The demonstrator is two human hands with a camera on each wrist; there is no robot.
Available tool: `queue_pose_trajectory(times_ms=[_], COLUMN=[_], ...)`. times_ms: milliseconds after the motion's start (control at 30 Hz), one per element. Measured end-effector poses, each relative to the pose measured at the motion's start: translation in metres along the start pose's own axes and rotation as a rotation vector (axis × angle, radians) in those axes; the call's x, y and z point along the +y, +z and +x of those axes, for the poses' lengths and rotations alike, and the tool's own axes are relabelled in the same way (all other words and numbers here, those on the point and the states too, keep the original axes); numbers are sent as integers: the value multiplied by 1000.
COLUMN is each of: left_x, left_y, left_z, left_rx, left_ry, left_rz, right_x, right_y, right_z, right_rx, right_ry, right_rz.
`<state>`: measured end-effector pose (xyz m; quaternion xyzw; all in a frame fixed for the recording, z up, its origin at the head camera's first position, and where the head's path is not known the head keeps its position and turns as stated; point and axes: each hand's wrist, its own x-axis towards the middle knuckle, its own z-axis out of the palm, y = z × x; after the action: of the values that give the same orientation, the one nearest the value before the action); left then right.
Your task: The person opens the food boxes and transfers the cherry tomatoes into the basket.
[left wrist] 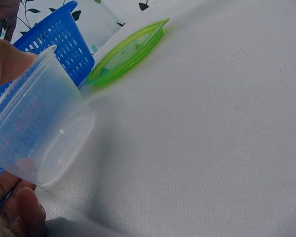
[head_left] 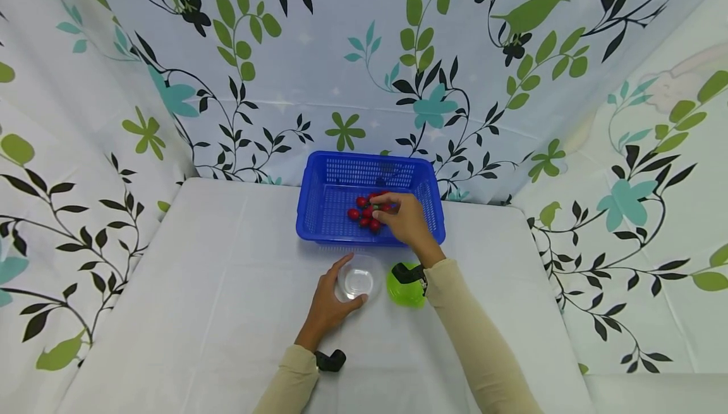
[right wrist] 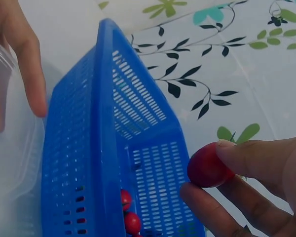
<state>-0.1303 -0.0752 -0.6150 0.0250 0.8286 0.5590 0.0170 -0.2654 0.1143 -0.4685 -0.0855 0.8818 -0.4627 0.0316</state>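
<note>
My right hand [head_left: 407, 219] is over the blue plastic basket [head_left: 364, 236], pinching a cherry tomato [right wrist: 206, 166] between thumb and fingers. Several more cherry tomatoes [head_left: 353, 213] lie together on the basket floor, partly covered by that hand in the head view. In front of the basket, my left hand [head_left: 330, 301] holds a clear plastic container [left wrist: 49, 123] by its sides, thumb on the near side and fingers round the far side. The container stands on the white tablecloth, and no tomato shows inside it.
A bright green lid [head_left: 407, 294] lies right of the container, partly under my right wrist in the head view. The white-covered table [head_left: 227, 313] stretches to both sides. Behind the basket rises a leaf-and-bird patterned cloth [head_left: 318, 73], which also hangs left and right.
</note>
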Motion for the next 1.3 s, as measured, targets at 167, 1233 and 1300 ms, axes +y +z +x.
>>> queue_pose_trajectory(times_ms=[167, 1233, 1300], left_x=[0, -3, -3], left_y=[-1, 0, 0], left_z=[1, 1, 0], left_rx=[14, 1, -5], left_ry=[12, 2, -4], left_rz=[-6, -17, -23], right_x=[1, 19, 20], right_y=[-5, -7, -6], right_z=[11, 65, 69], right_rx=[-8, -97, -108], right_ry=[11, 125, 119], right_rz=[14, -99, -115])
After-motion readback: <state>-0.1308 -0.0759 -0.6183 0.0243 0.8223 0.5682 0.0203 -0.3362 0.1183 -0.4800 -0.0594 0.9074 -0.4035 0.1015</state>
